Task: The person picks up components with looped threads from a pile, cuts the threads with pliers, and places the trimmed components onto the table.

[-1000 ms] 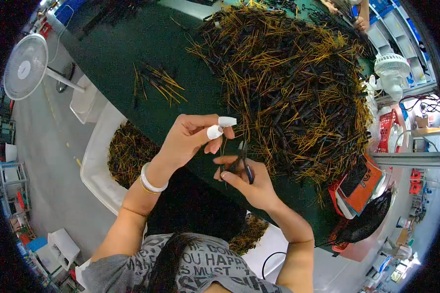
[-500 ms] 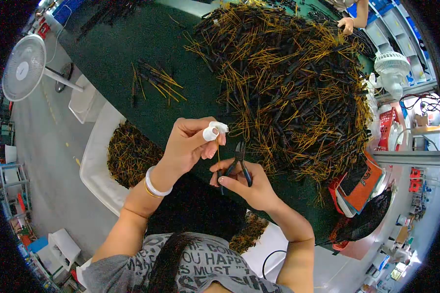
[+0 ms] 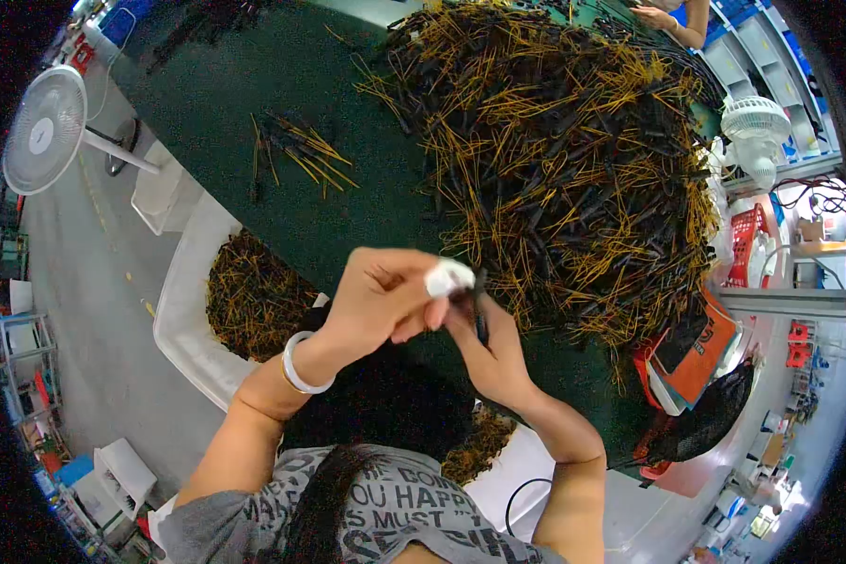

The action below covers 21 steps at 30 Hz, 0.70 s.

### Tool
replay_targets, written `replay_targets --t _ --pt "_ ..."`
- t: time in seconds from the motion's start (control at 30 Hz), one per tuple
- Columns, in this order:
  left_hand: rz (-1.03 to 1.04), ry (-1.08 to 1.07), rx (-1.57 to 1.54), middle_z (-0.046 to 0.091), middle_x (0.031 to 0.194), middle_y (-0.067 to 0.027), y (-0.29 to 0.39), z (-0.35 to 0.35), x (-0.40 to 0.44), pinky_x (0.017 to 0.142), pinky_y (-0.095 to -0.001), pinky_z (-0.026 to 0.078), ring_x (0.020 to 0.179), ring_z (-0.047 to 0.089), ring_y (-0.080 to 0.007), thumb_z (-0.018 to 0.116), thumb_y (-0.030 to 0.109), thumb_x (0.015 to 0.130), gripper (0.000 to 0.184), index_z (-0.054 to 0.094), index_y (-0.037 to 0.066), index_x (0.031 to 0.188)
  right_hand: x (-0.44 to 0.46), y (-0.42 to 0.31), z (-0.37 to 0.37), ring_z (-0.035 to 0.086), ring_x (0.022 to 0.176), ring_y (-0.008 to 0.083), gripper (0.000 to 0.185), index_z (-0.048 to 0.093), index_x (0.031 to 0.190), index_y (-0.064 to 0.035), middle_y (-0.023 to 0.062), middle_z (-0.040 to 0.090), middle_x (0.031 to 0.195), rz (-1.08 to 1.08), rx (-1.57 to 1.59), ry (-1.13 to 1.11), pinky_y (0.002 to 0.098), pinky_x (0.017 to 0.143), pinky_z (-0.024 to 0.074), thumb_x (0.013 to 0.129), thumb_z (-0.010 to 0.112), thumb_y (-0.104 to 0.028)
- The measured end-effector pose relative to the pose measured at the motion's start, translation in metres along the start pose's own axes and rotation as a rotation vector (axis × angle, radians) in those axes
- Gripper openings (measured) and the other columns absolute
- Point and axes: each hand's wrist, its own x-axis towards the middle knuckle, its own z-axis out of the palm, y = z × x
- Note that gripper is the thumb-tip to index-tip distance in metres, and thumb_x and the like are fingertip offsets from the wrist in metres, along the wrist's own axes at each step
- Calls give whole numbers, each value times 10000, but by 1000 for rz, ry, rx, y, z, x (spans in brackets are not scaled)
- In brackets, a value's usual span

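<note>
My left hand (image 3: pixel 385 296), with white wraps on its thumb and a fingertip, is pinched closed; what it holds is hidden and blurred. Touching or overlapping its fingertips is my right hand (image 3: pixel 491 352), wrapped round dark-handled cutters (image 3: pixel 481 320), whose jaws are smeared by motion. Just beyond both hands lies a large heap of black pieces with yellow wires (image 3: pixel 555 169) on the dark green table (image 3: pixel 348 94). A small group of the same wired pieces (image 3: pixel 305 150) rests apart, farther left on the table.
A white bin (image 3: pixel 183 320) with more wired pieces stands below the table's left edge. On the left is a white fan (image 3: pixel 42 132), with a smaller fan (image 3: pixel 757 132) at right. An orange booklet (image 3: pixel 700 352) lies right. A co-worker's hand (image 3: pixel 653 17) shows at the top right.
My left hand has moved right and slightly down, so the two hands now meet. The cutters have become largely hidden. The co-worker's hand has shifted up.
</note>
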Motion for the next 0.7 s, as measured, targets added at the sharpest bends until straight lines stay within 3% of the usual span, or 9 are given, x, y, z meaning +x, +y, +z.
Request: replay_targets --t 0.07,0.1,0.17,0.2,0.43,0.7 --pt "-27 -96 17 585 613 -46 0 4 -4 374 -186 293 405 421 -41 547 79 913 177 652 -41 990 2 0 -6 603 936 309 349 505 1187 9 180 597 1004 -75 -90 29 338 866 447 840 487 36" --pt "-33 -146 -11 584 616 -45 -2 3 -5 377 -187 295 410 426 -41 542 69 909 175 650 -46 985 4 0 -7 603 936 309 349 505 1187 9 180 597 1004 -73 -91 30 338 866 447 840 487 36" --pt "-67 -166 -25 590 627 -54 3 3 -6 382 -184 293 409 421 -38 535 63 901 165 649 -45 950 6 -1 -9 569 1024 339 503 460 1247 -2 191 561 1109 -273 -253 46 367 893 444 758 505 104" --pt "-111 -180 -54 590 620 -58 4 0 -5 378 -185 284 402 413 -38 536 70 899 159 647 -42 924 7 1 -10 520 1109 361 597 424 1288 -11 202 522 1194 -270 -267 8 393 926 434 715 528 121" --pt "-195 -215 -177 571 561 -90 3 -4 -2 347 -194 229 357 367 -39 538 94 872 169 640 -40 854 10 -4 -12 508 1127 379 569 434 1266 -4 200 521 1206 -346 -368 -5 409 945 431 719 555 97" --pt "-242 -197 -222 568 556 -95 5 2 -4 341 -199 221 349 360 -45 537 90 853 178 653 -45 844 3 9 -12 578 859 363 398 498 1046 14 177 578 975 -414 -479 41 404 739 468 663 556 100"
